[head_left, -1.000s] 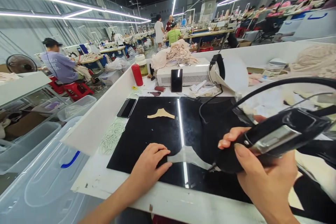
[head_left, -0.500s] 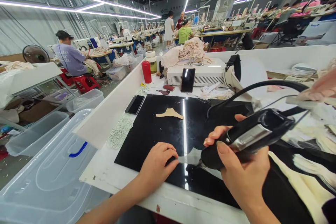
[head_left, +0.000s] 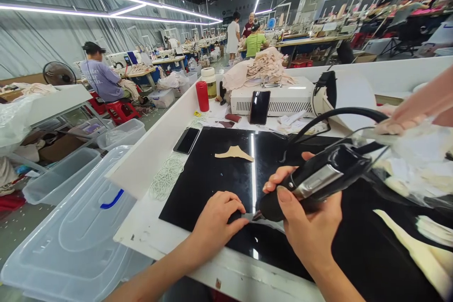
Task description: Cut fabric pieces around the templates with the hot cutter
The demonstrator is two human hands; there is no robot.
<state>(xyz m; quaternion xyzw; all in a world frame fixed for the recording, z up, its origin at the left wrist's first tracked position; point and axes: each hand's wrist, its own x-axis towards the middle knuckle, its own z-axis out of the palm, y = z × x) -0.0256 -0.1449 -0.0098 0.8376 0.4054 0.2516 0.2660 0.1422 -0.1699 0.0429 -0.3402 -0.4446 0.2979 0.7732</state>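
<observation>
My right hand [head_left: 311,217] is wrapped round a black corded handheld tool [head_left: 318,179] with a silver panel. Its pointed metal tip slants down to the left, at a thin translucent strip [head_left: 271,223] on the glossy black board [head_left: 201,184]. My left hand [head_left: 221,217] rests on the board with curled fingers, thumb and forefinger closed at the strip's left end. The tip is just right of that thumb. Farther back on the board lies a beige cut piece [head_left: 234,152].
Green cord [head_left: 167,177], a phone [head_left: 186,140] and a red container [head_left: 202,96] line the left side. A second phone [head_left: 260,107] leans on a white box [head_left: 293,96] topped with fabric. At right, another person's blurred hand [head_left: 399,115] is beside clear plastic and the tool's cable.
My right hand and the tool have moved left, bringing the tip close to my left thumb. The other person's hand has moved left and down. The view has shifted slightly.
</observation>
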